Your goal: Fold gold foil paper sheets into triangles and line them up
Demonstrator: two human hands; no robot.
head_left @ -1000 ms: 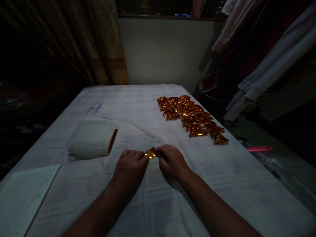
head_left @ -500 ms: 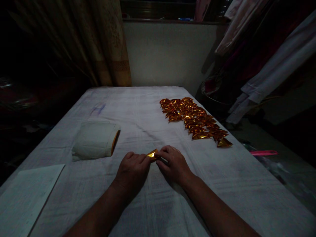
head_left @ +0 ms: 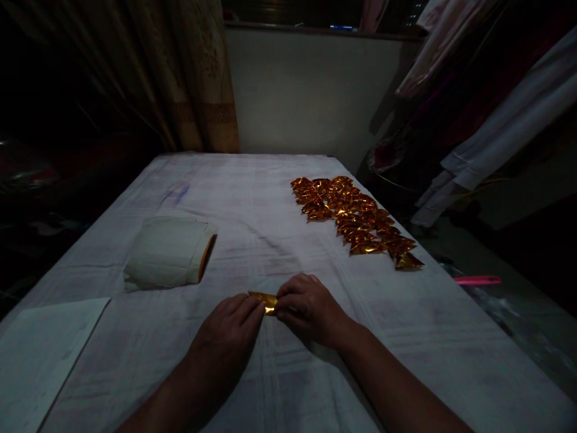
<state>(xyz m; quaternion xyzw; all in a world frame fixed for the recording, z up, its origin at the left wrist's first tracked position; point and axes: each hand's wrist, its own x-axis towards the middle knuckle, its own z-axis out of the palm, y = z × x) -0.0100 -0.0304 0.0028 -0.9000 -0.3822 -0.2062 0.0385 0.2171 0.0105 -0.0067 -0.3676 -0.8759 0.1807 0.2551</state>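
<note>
A small piece of shiny gold foil paper [head_left: 269,304] is held between my two hands, low over the cloth-covered table. My left hand [head_left: 232,325] grips its left end, fingers closed, the thumb side toward the foil. On the other end, my right hand [head_left: 304,305] pinches the foil between thumb and fingers. The fingers cover part of the foil, so its full shape is hidden. Farther off to the right lie several folded gold foil pieces [head_left: 356,222] with pointed ends, grouped in overlapping rows.
A pale stack of sheets [head_left: 164,252] with a gold edge lies left of my hands. Nearer, a white flat sheet or board [head_left: 49,349] rests at the table's left. Clothes [head_left: 509,120] hang beyond the right edge, above a pink handle [head_left: 478,280]. A curtain [head_left: 198,78] hangs behind.
My hands have come slightly nearer and moved a little left with the foil. They are farther apart, so more of the foil shows between them. The view has shifted slightly.
</note>
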